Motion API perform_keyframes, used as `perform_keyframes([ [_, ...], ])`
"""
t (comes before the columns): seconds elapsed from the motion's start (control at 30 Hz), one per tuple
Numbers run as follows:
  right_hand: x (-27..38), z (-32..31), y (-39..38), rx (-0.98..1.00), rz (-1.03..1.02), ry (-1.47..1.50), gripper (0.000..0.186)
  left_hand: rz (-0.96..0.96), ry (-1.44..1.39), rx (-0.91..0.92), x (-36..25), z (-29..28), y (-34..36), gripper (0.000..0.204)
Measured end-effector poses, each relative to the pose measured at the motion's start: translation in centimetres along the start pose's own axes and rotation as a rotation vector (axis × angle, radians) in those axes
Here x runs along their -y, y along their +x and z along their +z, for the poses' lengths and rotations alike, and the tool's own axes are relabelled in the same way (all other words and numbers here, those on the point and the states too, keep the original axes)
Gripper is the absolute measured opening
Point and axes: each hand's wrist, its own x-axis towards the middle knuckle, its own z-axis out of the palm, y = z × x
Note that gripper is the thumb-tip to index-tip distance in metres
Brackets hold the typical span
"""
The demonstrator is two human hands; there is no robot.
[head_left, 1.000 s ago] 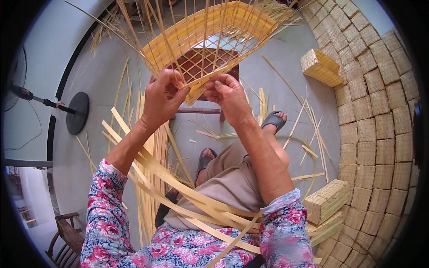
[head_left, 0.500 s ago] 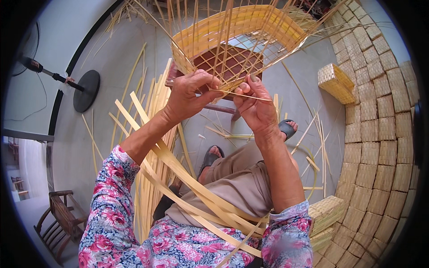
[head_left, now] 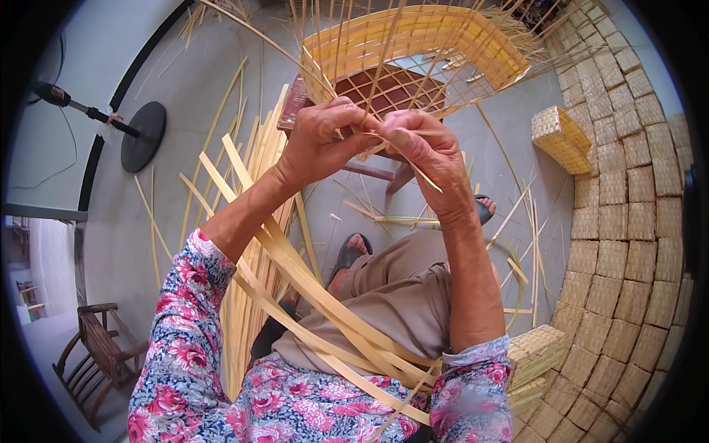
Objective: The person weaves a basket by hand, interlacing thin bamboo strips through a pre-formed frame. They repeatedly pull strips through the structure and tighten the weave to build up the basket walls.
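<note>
A half-woven bamboo basket (head_left: 413,37) with an open lattice base and long upright strips rests on a dark red stool (head_left: 295,103). At its near edge, my left hand (head_left: 325,140) is closed, thumb and fingers pinching the woven corner. My right hand (head_left: 428,151) is closed right beside it, gripping a thin bamboo strip (head_left: 427,177) whose end sticks out below the fingers. The fingertips of both hands nearly meet and hide the spot where the strip joins the basket. Several flat bamboo strips (head_left: 295,284) lie across my lap.
Bundled bamboo strips (head_left: 251,325) lie to my left, and loose ones are scattered over the floor. A small woven box (head_left: 561,140) stands at the right, before a wall of stacked woven pieces (head_left: 628,221). A fan base (head_left: 144,136) and a wooden chair (head_left: 103,354) stand at left.
My right hand has turned and moved in against my left, its fingers now folded over the strip. In view, the basket and stool have shifted slightly right.
</note>
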Motion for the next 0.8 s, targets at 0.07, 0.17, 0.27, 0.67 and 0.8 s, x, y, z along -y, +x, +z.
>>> perform_keyframes([
  [0.07,-0.3,-0.5,0.1,-0.042,-0.009,-0.008,0.021,0.011,-0.014,-0.009,0.1,-0.2,0.3,0.019],
  [0.17,-0.2,-0.4,0.0,-0.179,-0.029,0.039,0.017,-0.047,-0.08,-0.017,0.4,0.0,0.0,0.018],
  [0.27,-0.2,0.3,-0.1,-0.37,-0.114,-0.023,0.016,-0.052,-0.108,-0.006,0.4,0.2,-0.1,0.019],
  [0.67,0.1,-1.1,0.4,-0.461,-0.253,-0.431,0.023,-0.061,-0.113,0.002,0.3,0.2,-0.2,0.018],
  [0.8,0.3,-1.1,0.4,-0.429,-0.215,-0.349,0.017,-0.078,-0.103,0.019,0.2,0.1,-0.1,0.017],
])
